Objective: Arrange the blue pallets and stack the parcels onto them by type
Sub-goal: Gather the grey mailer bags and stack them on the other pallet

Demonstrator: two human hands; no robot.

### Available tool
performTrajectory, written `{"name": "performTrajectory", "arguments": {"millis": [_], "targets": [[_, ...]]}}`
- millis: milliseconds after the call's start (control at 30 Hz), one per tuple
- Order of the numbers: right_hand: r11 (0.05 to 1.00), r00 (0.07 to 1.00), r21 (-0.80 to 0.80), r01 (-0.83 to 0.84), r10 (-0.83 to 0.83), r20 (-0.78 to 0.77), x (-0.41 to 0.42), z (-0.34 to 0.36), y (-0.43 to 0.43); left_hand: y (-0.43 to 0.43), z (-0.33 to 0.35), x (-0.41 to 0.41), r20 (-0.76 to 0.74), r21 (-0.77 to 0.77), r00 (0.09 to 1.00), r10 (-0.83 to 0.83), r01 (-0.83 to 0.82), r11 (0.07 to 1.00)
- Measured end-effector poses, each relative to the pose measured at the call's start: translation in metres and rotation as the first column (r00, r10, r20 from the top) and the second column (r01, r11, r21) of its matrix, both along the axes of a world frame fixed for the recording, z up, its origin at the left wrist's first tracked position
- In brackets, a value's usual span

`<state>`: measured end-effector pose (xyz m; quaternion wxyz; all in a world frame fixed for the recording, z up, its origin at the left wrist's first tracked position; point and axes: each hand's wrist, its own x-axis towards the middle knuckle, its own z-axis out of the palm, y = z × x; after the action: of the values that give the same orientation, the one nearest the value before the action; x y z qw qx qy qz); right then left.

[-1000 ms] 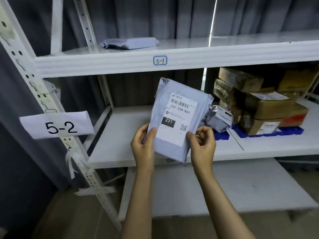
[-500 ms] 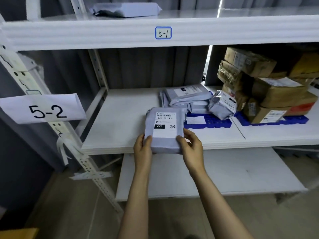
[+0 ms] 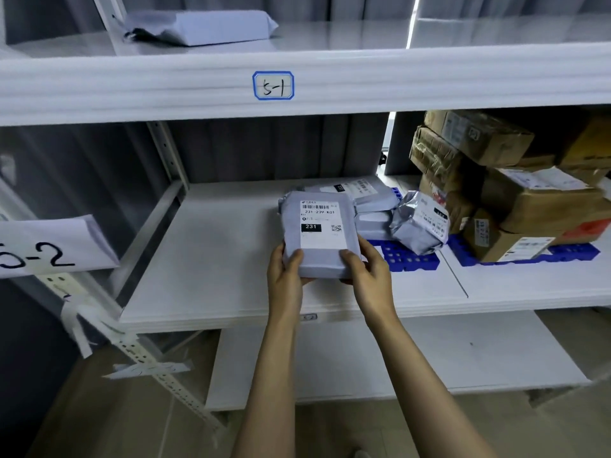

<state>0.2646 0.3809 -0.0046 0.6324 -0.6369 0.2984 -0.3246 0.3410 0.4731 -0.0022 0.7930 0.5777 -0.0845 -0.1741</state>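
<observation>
Both hands grasp one grey parcel (image 3: 319, 239) at its near end. The left hand (image 3: 286, 269) curls round the near left corner and the right hand (image 3: 370, 272) round the near right corner, each with its thumb on top. The parcel lies label up, marked 231, over the middle shelf (image 3: 205, 259); whether it rests on the board cannot be told. Just beyond the right hand lies a blue pallet (image 3: 410, 256), with stacked grey mailers (image 3: 363, 196) on its far part and a crumpled silver bag (image 3: 420, 223) at its right. Farther right a second pallet (image 3: 578, 252) bears brown boxes (image 3: 529, 206). Above the hands the upper shelf (image 3: 429, 81) carries a tag (image 3: 273, 85) reading 5-1, and a grey packet (image 3: 201, 26) lies on it, up and left. Far left of the left hand hangs a paper sign (image 3: 49, 246) reading 5-2.
</observation>
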Motion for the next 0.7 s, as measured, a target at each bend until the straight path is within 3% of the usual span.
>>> {"name": "performTrajectory", "arguments": {"millis": [267,467,600,700], "targets": [[0.996,0.998,-0.089,0.008,-0.013,-0.055,0.03,0.005,-0.063,-0.077,0.005,0.044,0.035,0.023,0.999,-0.012,0.012,1.0],[0.993,0.992,-0.117,0.007,-0.021,-0.122,0.049,-0.005,-0.088,-0.113,-0.008,0.072,0.193,0.233,0.981,0.036,-0.082,0.969],[0.983,0.985,-0.181,0.013,-0.044,-0.164,0.052,-0.013,-0.089,-0.116,-0.021,0.081,0.351,0.377,0.936,-0.009,-0.132,0.917],[0.982,0.981,-0.186,0.02,-0.054,-0.184,0.056,-0.016,-0.088,-0.114,-0.021,0.081,0.387,0.414,0.92,-0.056,-0.12,0.902]]}}
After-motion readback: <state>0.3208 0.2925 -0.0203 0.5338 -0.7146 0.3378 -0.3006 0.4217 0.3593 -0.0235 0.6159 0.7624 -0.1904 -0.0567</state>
